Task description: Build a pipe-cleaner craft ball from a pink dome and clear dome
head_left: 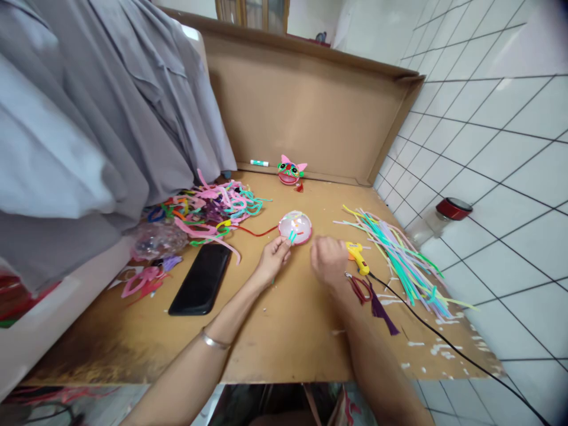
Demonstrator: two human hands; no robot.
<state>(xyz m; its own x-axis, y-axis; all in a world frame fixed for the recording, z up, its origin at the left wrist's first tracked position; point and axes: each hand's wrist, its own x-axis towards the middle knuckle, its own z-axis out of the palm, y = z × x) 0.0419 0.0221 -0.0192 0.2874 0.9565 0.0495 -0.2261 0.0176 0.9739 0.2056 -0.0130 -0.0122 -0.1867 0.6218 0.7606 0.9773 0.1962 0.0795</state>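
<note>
My left hand (274, 258) is closed in a pinch on a short teal pipe cleaner (292, 236), whose tips stick up past the fingertips. Just behind it lies a clear round plastic shell (296, 223) with a pinkish-red rim and a red strand leading left. My right hand (329, 258) is curled into a fist, slightly blurred, right of the shell; whatever its fingers hold is hidden. Close beside that fist are a yellow glue gun (358, 257) and red-handled scissors (360, 289), with a purple tassel (383, 312) next to them.
Bundled pipe cleaners (399, 260) lie at right, near a red-lidded jar (444, 216). A loose pile of pipe cleaners (217, 204) and a black phone (200, 279) are at left. A finished pink-eared animal head (290, 170) and a glue stick (259, 163) stand by the cardboard wall (302, 106).
</note>
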